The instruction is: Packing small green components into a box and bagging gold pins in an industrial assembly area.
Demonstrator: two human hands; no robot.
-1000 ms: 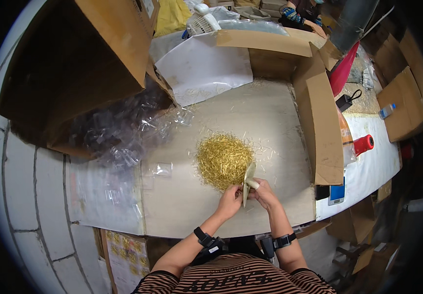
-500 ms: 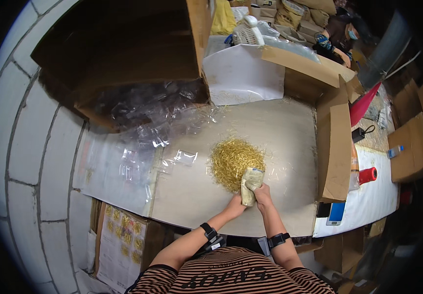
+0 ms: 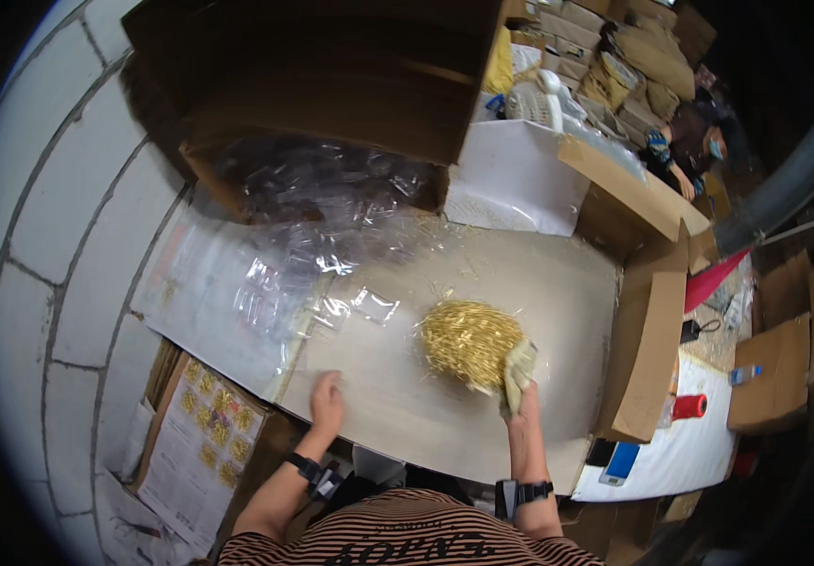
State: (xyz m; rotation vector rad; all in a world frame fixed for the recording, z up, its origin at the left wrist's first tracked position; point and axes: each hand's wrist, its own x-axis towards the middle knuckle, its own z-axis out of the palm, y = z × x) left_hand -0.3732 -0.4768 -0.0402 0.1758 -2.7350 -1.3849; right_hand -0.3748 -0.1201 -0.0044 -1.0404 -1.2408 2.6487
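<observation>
A heap of thin golden pieces (image 3: pixel 471 341), too fine to name, lies on the metal-grey work surface (image 3: pixel 398 415). My right hand (image 3: pixel 523 406) grips a crumpled pale bag (image 3: pixel 518 366) at the heap's right edge; motion blurs it, and whether anything is inside is hidden. To the left, my left hand (image 3: pixel 328 400) hovers over the near edge of the surface, apart from the heap, with fingers stretched out and nothing held. Clear plastic bags (image 3: pixel 375 304) lie beyond that hand, nearer to it than the heap.
A large cardboard box (image 3: pixel 332 104) spills clear bags at the far left. Cardboard walls (image 3: pixel 654 349) border the right side; past them are a red spool (image 3: pixel 690 407) and a blue-screened device (image 3: pixel 622 462). A co-worker (image 3: pixel 690 141) sits among sacks at the far right.
My left hand has let go of the bag and moved left. The bag, now only in my right hand, has shifted to the heap's right edge. The whole view has turned and shifted.
</observation>
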